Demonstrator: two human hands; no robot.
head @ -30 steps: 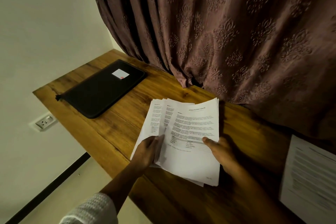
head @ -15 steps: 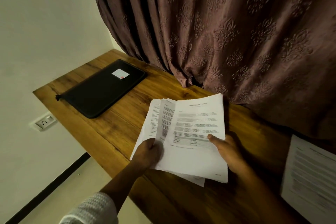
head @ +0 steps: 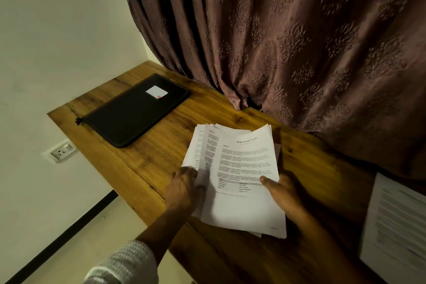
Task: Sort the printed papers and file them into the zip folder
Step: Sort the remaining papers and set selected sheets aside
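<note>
A fanned stack of printed papers [head: 239,168] is held just above the wooden desk [head: 143,161] in front of me. My left hand [head: 184,187] grips the left edge of the lower sheets. My right hand [head: 283,193] holds the top sheets from the right, its thumb pressed on the front page. A black zip folder [head: 131,110] with a white label lies flat and zipped at the desk's far left end, well apart from both hands.
Another printed sheet [head: 396,223] lies on the desk at the right edge of view. A brown patterned curtain [head: 288,41] hangs along the desk's far side. A wall socket [head: 61,151] sits below the desk's left end.
The top sheets in my right hand have slid back left over the fanned stack. My left hand has kept its grip, and the folder has not moved.
</note>
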